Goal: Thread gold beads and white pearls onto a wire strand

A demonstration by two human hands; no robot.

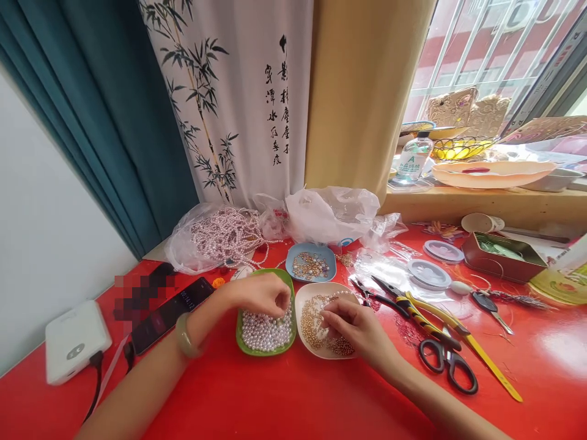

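Note:
My left hand (267, 294) is over the green tray (243, 345), its fingers curled in toward the thumb. White pearl beads (266, 330) fill the tray below it. Whatever the left fingers hold, if anything, is too small to make out. My right hand (348, 321) is closed in a pinch above the cream plate (316, 351). Small gold beads (312, 324) lie in that plate, and a few pale pearls show beside the right fingers. The pinched thing itself cannot be made out. Behind both trays stands a blue dish (288, 269) with gold and pale beads.
Pliers (413, 311), yellow-handled tweezers (486, 354) and black scissors (449, 363) lie to the right. A phone (172, 315) and white power bank (76, 342) are at left. Behind are pink bead strands (224, 238), plastic bags (332, 211) and a tin (502, 260).

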